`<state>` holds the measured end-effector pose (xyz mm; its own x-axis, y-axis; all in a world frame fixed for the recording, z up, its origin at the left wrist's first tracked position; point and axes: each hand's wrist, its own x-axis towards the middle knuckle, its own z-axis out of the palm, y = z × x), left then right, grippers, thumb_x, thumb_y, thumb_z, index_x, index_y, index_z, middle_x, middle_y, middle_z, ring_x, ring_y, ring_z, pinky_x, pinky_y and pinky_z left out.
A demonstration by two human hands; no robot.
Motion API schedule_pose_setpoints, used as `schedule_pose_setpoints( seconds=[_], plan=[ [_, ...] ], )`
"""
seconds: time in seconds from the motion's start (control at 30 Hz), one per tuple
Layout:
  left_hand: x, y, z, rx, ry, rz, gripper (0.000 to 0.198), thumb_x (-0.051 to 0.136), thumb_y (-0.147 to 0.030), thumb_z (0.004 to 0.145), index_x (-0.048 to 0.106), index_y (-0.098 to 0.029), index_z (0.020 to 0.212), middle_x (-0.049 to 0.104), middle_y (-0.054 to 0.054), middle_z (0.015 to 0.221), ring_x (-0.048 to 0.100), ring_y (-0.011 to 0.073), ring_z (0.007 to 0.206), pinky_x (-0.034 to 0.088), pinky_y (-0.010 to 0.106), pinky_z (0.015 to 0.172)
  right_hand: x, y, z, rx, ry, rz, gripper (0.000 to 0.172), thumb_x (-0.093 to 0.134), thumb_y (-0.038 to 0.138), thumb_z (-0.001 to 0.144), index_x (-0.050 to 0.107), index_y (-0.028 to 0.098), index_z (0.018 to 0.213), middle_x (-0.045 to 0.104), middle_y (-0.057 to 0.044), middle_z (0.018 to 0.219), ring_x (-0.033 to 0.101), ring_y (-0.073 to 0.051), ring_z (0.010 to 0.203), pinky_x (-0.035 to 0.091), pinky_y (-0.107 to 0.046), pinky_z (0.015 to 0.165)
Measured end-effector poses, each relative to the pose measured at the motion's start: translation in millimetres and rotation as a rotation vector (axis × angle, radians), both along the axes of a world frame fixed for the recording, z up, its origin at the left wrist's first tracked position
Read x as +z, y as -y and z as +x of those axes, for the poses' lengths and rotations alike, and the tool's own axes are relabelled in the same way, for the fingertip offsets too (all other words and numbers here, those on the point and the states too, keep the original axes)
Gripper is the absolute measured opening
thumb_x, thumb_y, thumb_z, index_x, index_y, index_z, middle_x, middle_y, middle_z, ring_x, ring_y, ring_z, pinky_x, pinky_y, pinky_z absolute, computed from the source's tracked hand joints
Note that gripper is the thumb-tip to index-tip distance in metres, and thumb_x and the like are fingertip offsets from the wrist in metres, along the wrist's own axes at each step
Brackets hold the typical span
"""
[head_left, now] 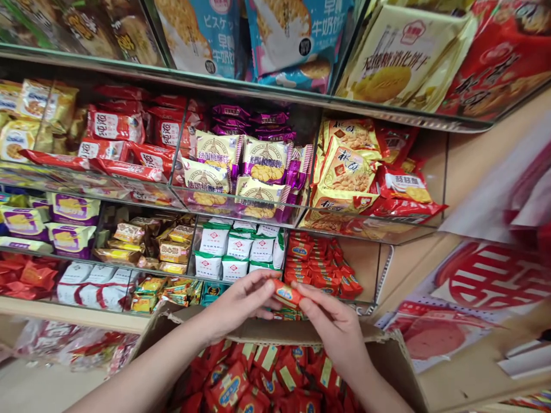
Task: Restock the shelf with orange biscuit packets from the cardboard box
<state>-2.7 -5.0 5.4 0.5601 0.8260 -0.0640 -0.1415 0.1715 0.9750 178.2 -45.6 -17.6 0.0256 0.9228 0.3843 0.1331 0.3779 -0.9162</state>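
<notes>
Red packet (287, 293), partly covered by both hands (334, 322), cardboard box (394, 367) cut off below

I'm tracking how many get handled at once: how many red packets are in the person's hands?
1: the red packet, held between the left hand and the right hand, near the far edge of the cardboard box. The hands could hide another.

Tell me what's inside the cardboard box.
A pile of red-wrapped packets shows inside the cardboard box. The top ones cover whatever lies beneath, so the bottom cannot be seen.
</notes>
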Motion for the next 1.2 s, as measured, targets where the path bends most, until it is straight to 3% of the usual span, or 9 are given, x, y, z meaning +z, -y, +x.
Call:
schedule_pose_setpoints(
  seconds=[0.13, 0.23, 0.3, 0.43, 0.67, 0.8, 1.0, 1.13, 1.2],
  plan=[
    [0.8, 2, -2, 0.032, 0.005, -0.034, 0.042, 0.067, -0.032, 0.068, 0.050, -0.021, 0.104, 0.057, 0.006, 0.102, 0.056, 0.0167, 0.091, 0.045, 0.029, 0.076, 2.6, 9, -5, 0.113, 0.239, 0.191, 0.021, 0.061, 0.022, 0.073, 0.067, 0.028, 0.092, 0.057, -0.006, 0.116, 0.050, -0.023, 0.109, 0.038, -0.043, 0.094],
    [-2.3, 1, -3, 0.067, 0.053, 0.085, 0.052, 0.072, -0.020, 0.063, 0.048, -0.023, 0.108, 0.050, 0.006, 0.116, 0.048, 0.0183, 0.104, 0.042, 0.029, 0.084, -0.1, 8, -9, 0.106, 0.173, 0.025, 0.036, 0.062, 0.027, 0.072, 0.058, 0.024, 0.107, 0.044, -0.010, 0.130, 0.045, -0.025, 0.115, 0.039, -0.041, 0.094],
    [-4.5, 0, -1, 0.076, 0.084, 0.120, 0.059, 0.072, -0.017, 0.061, 0.044, -0.023, 0.112, 0.047, 0.006, 0.119, 0.048, 0.0177, 0.102, 0.041, 0.029, 0.084, -2.5, 4, -10, 0.109, 0.024, -0.157, 0.045, 0.059, 0.030, 0.074, 0.048, 0.021, 0.117, 0.049, -0.013, 0.123, 0.052, -0.023, 0.107, 0.045, -0.039, 0.087],
    [-5.3, 0, 3, 0.078, 0.071, 0.103, 0.065, 0.074, -0.015, 0.058, 0.041, -0.022, 0.114, 0.054, 0.002, 0.097, 0.053, 0.0128, 0.085, 0.042, 0.025, 0.076, -3.1, -1, -11, 0.194, -0.107, -0.323, 0.045, 0.060, 0.029, 0.073, 0.044, 0.018, 0.114, 0.059, -0.010, 0.108, 0.057, -0.020, 0.095, 0.046, -0.036, 0.082],
    [-8.0, -1, 2, 0.030, 0.037, 0.061, 0.058, 0.075, -0.020, 0.058, 0.042, -0.018, 0.107, 0.057, -0.002, 0.079, 0.051, 0.0080, 0.067, 0.041, 0.021, 0.065, -2.3, 0, -12, 0.085, -0.037, -0.277, 0.027, 0.063, 0.033, 0.070, 0.050, 0.018, 0.087, 0.061, -0.002, 0.080, 0.057, -0.015, 0.072, 0.045, -0.027, 0.065],
    [-9.0, -4, 1, 0.034, -0.012, 0.044, 0.037, 0.071, -0.030, 0.063, 0.044, -0.017, 0.085, 0.058, -0.002, 0.075, 0.052, 0.0092, 0.065, 0.041, 0.023, 0.064, -2.1, -6, -12, 0.095, -0.064, -0.252, 0.026, 0.067, 0.031, 0.064, 0.047, 0.019, 0.075, 0.060, -0.001, 0.074, 0.056, -0.015, 0.070, 0.045, -0.027, 0.064],
    [0.1, 3, 0, 0.081, -0.204, 0.399, 0.021, 0.062, -0.029, 0.071, 0.051, -0.017, 0.084, 0.056, -0.001, 0.081, 0.050, 0.0120, 0.074, 0.039, 0.023, 0.068, 16.1, -7, -13, 0.081, 0.213, -0.028, 0.045, 0.062, 0.028, 0.071, 0.047, 0.022, 0.113, 0.057, -0.006, 0.108, 0.053, -0.019, 0.097, 0.043, -0.031, 0.079],
    [-2.4, 6, 2, 0.077, -0.349, 0.497, 0.021, 0.059, -0.029, 0.072, 0.052, -0.018, 0.088, 0.056, 0.000, 0.082, 0.050, 0.0133, 0.075, 0.040, 0.024, 0.070, 27.3, -7, -4, 0.159, 0.450, 0.061, 0.021, 0.056, 0.024, 0.075, 0.060, 0.023, 0.096, 0.063, -0.003, 0.093, 0.056, -0.017, 0.087, 0.043, -0.031, 0.079],
    [-6.5, 3, 2, 0.116, -0.301, 0.421, 0.026, 0.058, -0.031, 0.073, 0.049, -0.018, 0.094, 0.056, 0.001, 0.085, 0.051, 0.0128, 0.074, 0.040, 0.024, 0.069, 26.4, -15, 11, 0.056, 0.385, -0.008, 0.018, 0.056, 0.029, 0.075, 0.059, 0.020, 0.091, 0.064, -0.004, 0.087, 0.058, -0.017, 0.077, 0.046, -0.030, 0.070]
  ],
)
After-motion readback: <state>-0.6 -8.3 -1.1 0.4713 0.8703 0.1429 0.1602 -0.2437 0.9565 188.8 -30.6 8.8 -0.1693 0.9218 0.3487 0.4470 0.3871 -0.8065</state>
